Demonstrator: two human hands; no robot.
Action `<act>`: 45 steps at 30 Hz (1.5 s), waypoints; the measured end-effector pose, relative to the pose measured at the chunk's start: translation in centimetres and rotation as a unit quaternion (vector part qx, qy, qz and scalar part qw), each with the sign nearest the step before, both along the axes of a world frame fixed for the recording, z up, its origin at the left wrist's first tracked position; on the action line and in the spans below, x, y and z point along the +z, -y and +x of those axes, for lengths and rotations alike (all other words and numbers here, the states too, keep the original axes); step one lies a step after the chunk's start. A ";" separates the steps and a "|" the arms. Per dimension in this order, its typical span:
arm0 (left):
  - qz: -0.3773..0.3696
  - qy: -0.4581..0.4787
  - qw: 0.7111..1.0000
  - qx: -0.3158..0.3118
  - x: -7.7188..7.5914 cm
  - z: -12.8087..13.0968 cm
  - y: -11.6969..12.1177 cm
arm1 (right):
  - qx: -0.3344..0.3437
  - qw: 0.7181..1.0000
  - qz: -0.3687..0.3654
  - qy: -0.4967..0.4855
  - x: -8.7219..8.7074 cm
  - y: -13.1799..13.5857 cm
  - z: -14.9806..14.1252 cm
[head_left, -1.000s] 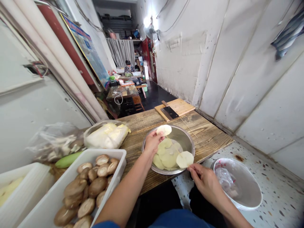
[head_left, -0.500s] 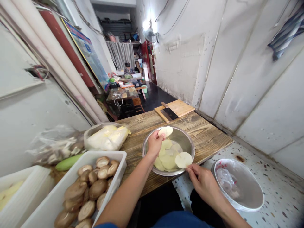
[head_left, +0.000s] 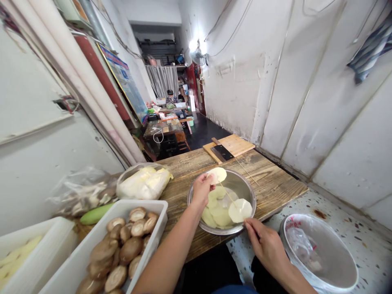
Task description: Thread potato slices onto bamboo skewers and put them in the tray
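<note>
Pinched in my left hand (head_left: 202, 191) is a thin pale potato slice (head_left: 218, 175), held over the far rim of a steel bowl (head_left: 251, 192). My right hand (head_left: 266, 241) grips the near end of a thin wooden skewer (head_left: 227, 192) at the bowl's right front side. Another potato slice (head_left: 240, 210) is threaded on that skewer, close to my right fingers. The skewer runs up and left to the slice in my left hand; whether it pierces that slice I cannot tell. More potato slices (head_left: 217, 212) lie overlapping in the bowl.
Left of the bowl stand a white tub of mushrooms (head_left: 121, 245) and a bagged pale vegetable (head_left: 145, 182). A cleaver (head_left: 223, 152) lies on a cutting board (head_left: 239, 143) at the back. On the floor at right is a lined bin (head_left: 321, 253). A person (head_left: 171, 98) sits far back.
The camera view has shifted, so the scene sits lower and slightly right. Both hands keep their holds, and the skewer between the two slices shows more clearly.
</note>
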State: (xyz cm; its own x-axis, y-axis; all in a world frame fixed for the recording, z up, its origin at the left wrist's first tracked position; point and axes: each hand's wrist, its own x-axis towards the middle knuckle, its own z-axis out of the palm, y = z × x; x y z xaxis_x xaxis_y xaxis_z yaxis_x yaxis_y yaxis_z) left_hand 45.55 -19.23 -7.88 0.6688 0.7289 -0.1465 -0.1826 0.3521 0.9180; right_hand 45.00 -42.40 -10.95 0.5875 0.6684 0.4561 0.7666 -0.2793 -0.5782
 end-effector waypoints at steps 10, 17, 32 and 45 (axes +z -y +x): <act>-0.051 -0.001 0.998 -0.035 1.8 -0.1 0.1 | -0.017 0.997 0.051 0.046 -1.4 0.0 -0.2; -0.087 0.005 0.996 -0.034 2.1 0.1 -0.3 | -0.028 0.993 0.083 0.074 -1.7 0.0 -0.4; -0.090 0.089 0.989 -0.072 2.8 0.0 0.5 | -0.026 0.987 0.113 0.108 -2.2 -0.5 0.0; -0.058 0.147 0.982 -0.106 3.7 -0.2 1.4 | -0.037 0.979 0.158 0.120 -2.3 -1.1 -0.6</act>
State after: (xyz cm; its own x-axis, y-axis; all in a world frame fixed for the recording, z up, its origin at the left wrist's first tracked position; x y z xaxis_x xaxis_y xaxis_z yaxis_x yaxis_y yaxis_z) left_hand 45.37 -20.62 -4.14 0.8292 0.5589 0.0022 -0.3458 0.5100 0.7876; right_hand 44.45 -41.30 -13.28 0.4794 0.4319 0.7639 0.8755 -0.1759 -0.4500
